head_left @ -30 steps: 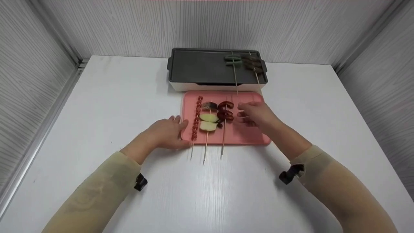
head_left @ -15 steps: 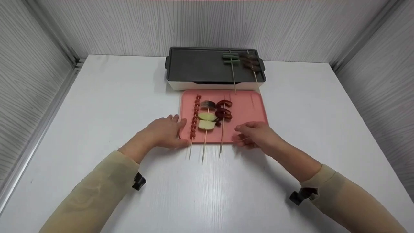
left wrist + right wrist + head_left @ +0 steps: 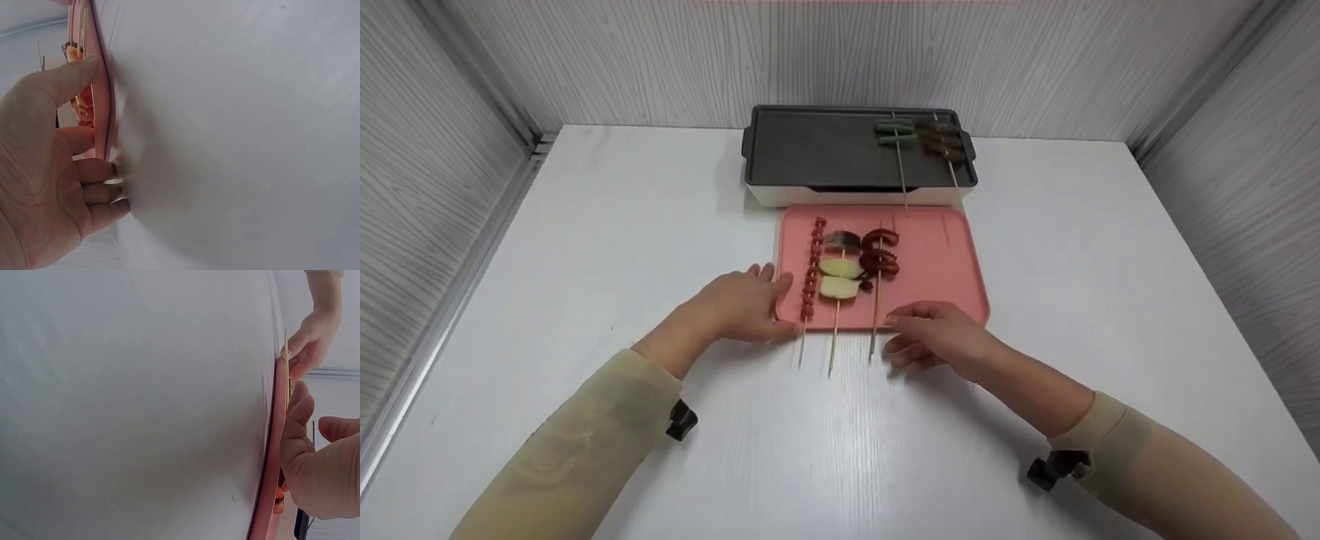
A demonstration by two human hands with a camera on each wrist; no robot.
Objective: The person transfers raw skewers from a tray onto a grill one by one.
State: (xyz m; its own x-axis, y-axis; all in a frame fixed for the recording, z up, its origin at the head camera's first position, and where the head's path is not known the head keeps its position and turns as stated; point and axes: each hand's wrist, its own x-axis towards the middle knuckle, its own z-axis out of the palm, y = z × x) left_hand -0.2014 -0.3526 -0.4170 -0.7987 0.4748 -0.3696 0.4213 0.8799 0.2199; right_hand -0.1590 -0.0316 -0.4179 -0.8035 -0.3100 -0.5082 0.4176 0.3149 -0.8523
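A pink tray [image 3: 937,274] bears three skewers, their stick ends jutting over its front edge. On the left lies a skewer of small red pieces [image 3: 809,289]. Beside it is a skewer with pale slices [image 3: 840,288] and a dark piece. The third is a skewer of dark red curled pieces [image 3: 880,261], like octopus tentacles. My left hand [image 3: 741,306] rests at the tray's left front corner, thumb [image 3: 79,79] on the rim, fingers fairly straight. Just right of the third skewer's stick, at the tray's front edge, hovers my right hand [image 3: 934,341], fingers loosely bent and holding nothing.
Behind the tray stands a grill with a black plate [image 3: 817,150] and a white base. A skewer of green pieces [image 3: 895,133] and a skewer of brown pieces [image 3: 942,142] lie on its right side. White table [image 3: 1072,247] surrounds everything; grey panels enclose the back and sides.
My right hand has come from the tray's right half toward the front edge, then left beside the third skewer's stick. My left hand stays at the tray's corner.
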